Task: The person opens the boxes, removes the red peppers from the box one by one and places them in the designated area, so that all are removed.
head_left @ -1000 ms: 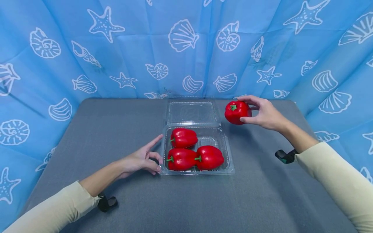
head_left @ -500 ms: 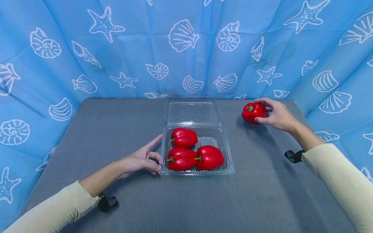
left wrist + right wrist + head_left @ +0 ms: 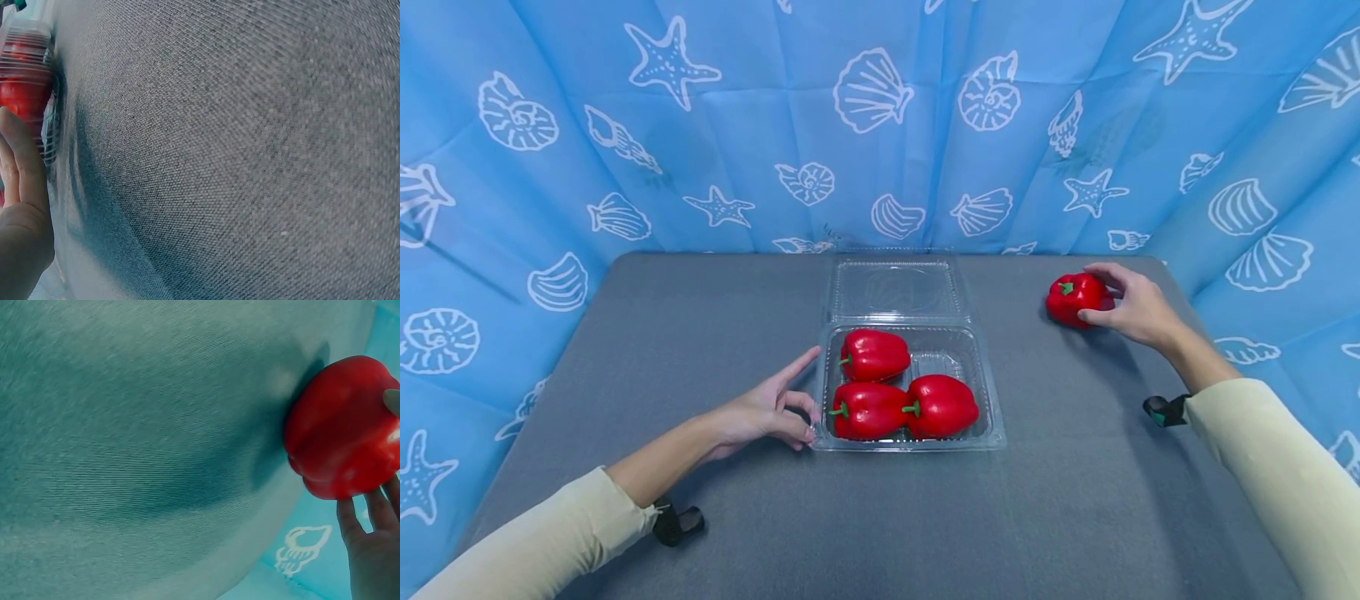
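My right hand [image 3: 1138,307] grips a red bell pepper [image 3: 1070,302] at the back right, its thumb on the near side and fingers on the far side. In the right wrist view the fingers [image 3: 380,509] meet one end of the pepper [image 3: 347,428], which is close over the table. My left hand [image 3: 752,417] is at the left side of a clear plastic clamshell container [image 3: 992,429], index finger extended along the rim and fingertips right at the wall. Three red peppers lie inside: one at back left [image 3: 874,355], one at front left [image 3: 868,410], one at front right [image 3: 942,406].
The container's hinged lid [image 3: 895,287] lies folded back behind it. A grey cloth-covered table [image 3: 910,517] spreads all around, with a blue seashell-print curtain [image 3: 880,150] hanging behind its far edge. The container's back right corner holds no pepper.
My right hand has carried the bell pepper to the right, away from the lid, and lowered it toward the table. The left hand and the container have stayed in place.
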Available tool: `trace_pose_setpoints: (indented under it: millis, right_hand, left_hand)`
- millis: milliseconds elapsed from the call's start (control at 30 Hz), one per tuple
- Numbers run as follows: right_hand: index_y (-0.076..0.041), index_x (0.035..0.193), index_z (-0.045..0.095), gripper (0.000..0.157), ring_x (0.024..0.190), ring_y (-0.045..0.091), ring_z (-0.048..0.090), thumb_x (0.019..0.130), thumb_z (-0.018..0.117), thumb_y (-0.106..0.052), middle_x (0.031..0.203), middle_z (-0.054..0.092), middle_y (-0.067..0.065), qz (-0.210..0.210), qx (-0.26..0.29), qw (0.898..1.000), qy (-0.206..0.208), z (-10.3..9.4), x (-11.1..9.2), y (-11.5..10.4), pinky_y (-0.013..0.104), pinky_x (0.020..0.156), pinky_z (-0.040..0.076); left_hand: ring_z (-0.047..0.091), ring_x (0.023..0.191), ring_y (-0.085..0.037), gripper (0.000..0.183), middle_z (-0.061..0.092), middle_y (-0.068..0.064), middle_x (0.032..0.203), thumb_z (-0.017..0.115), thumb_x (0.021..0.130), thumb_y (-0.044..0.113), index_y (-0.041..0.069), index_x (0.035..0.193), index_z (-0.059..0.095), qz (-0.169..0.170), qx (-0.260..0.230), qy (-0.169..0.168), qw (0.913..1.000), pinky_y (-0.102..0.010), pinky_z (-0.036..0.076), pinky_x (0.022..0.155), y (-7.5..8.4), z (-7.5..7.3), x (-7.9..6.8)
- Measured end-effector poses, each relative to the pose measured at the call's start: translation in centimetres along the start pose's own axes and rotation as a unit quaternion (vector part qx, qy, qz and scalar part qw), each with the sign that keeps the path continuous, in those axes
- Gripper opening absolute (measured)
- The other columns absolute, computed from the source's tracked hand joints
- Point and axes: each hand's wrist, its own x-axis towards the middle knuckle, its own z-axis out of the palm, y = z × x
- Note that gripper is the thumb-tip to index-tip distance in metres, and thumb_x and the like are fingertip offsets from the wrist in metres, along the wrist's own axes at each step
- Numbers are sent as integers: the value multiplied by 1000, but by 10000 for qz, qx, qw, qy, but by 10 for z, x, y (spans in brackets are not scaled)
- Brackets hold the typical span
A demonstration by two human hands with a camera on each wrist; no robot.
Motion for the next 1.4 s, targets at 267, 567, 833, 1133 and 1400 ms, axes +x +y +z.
trace_pose_setpoints:
  millis: [267,567,833,1133,1400]
  right_hand:
    - [2,151,30,77,132,52,33,88,72,-9,148,33,31,46,144,9999,-16,3,0,10,68,100,38]
    - [1,154,23,80,131,53,32,91,70,-14,149,30,33,280,348,9990,40,8,-5,22,68,99,38]
    - [-3,157,21,81,132,54,29,91,67,-11,150,28,34,236,312,9992,15,8,-5,26,70,99,36]
    - [-6,159,11,89,138,55,20,90,67,-10,154,21,34,314,180,9993,-94,6,-4,23,74,101,29]
    - [-15,161,6,97,143,53,12,88,70,-14,161,11,28,283,82,9995,69,5,-2,8,77,99,29]
  left_hand:
    - [69,90,-26,95,64,-13,106,63,91,2,34,159,5,4,-10,4,10000,-39,56,82,0,0,-1]
    - [69,89,-26,99,64,-13,104,66,89,3,35,159,4,-8,67,75,9999,-40,56,80,-1,1,2]
    - [69,90,-25,98,64,-12,105,64,90,2,36,159,4,54,26,-5,10000,-40,56,81,-1,0,1]
    - [69,90,-25,97,64,-13,107,64,91,2,35,159,4,14,9,-5,10000,-39,56,82,-1,0,1]
    - [69,88,-24,98,64,-12,105,65,90,3,34,159,4,49,-2,-11,10000,-38,56,80,1,2,0]
